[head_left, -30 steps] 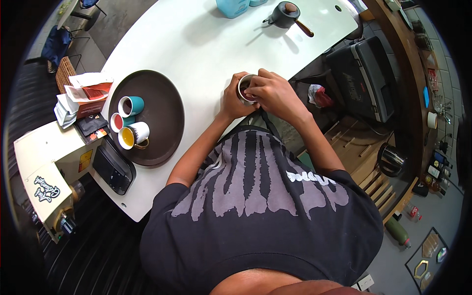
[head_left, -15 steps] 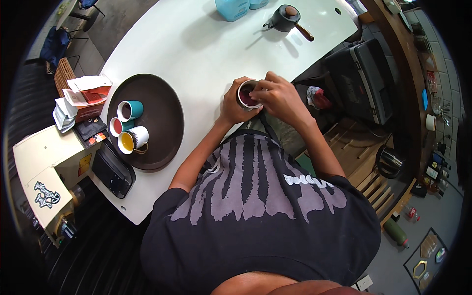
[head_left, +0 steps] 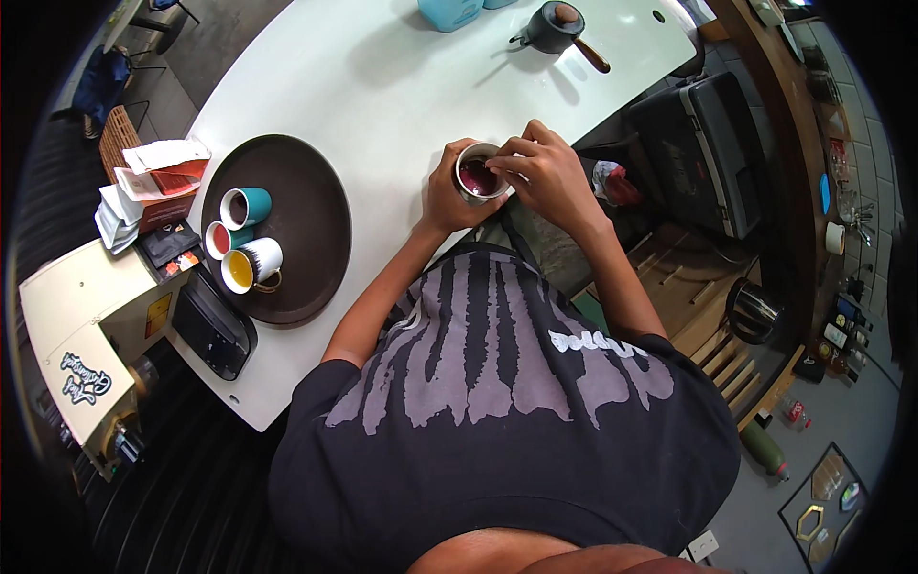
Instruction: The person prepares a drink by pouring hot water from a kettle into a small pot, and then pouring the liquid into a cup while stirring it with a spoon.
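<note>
My left hand [head_left: 446, 199] is wrapped round a pale cup [head_left: 485, 149] at the table's near edge. Dark red liquid [head_left: 474, 178] shows inside it. Over the cup's right side, my right hand [head_left: 547, 180] has its fingertips pinched together at the rim; whatever they hold is hidden. On a round dark brown tray [head_left: 311, 206] to the left stand three cups: a teal one [head_left: 256, 205] with dark contents, another teal one [head_left: 239, 236] with red contents, and a white-and-black cup [head_left: 269, 253] with yellow contents.
A dark pot [head_left: 552, 31] with a wooden handle and a light blue container [head_left: 449, 11] stand at the white table's [head_left: 382, 105] far side. Paper bags [head_left: 158, 177], a cream-coloured machine [head_left: 81, 311] and a black flat device [head_left: 212, 323] sit left. A kettle [head_left: 754, 311] is at right.
The liquid in the cup shows more clearly, and the cup looks slightly more tilted toward me. My right hand has shifted a little, still pinched at the rim. The whole view has moved slightly.
</note>
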Demonstrator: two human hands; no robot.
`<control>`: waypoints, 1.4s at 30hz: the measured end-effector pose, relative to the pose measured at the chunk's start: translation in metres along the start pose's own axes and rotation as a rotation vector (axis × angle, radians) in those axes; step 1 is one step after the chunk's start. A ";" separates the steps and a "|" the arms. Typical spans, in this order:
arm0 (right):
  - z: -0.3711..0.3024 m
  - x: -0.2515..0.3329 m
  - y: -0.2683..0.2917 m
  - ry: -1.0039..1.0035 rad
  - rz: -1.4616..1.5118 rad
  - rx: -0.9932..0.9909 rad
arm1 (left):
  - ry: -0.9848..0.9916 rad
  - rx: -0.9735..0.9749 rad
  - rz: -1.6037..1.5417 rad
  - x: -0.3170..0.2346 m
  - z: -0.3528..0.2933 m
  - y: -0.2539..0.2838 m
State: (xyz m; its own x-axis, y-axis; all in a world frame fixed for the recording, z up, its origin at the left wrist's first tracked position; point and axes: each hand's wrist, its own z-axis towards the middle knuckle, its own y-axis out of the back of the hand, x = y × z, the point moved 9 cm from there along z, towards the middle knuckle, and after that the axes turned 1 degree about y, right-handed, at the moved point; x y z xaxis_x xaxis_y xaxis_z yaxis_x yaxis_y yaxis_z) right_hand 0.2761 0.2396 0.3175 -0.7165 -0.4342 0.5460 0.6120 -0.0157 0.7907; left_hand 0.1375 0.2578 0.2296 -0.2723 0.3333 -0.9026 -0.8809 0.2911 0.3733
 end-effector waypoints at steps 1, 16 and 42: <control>-0.001 -0.001 -0.001 -0.001 0.001 0.001 | -0.039 -0.026 0.010 -0.003 0.000 0.002; -0.003 0.000 -0.005 -0.002 0.133 0.067 | -0.027 -0.014 0.010 -0.001 -0.001 0.002; -0.001 0.005 0.001 -0.004 0.063 0.113 | -0.056 -0.059 0.073 -0.003 -0.003 0.002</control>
State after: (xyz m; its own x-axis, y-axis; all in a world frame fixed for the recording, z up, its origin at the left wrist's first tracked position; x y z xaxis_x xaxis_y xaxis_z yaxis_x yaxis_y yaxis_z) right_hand 0.2733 0.2367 0.3206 -0.6796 -0.4272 0.5963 0.6141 0.1135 0.7811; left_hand 0.1354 0.2546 0.2323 -0.3162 0.4014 -0.8596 -0.8810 0.2119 0.4230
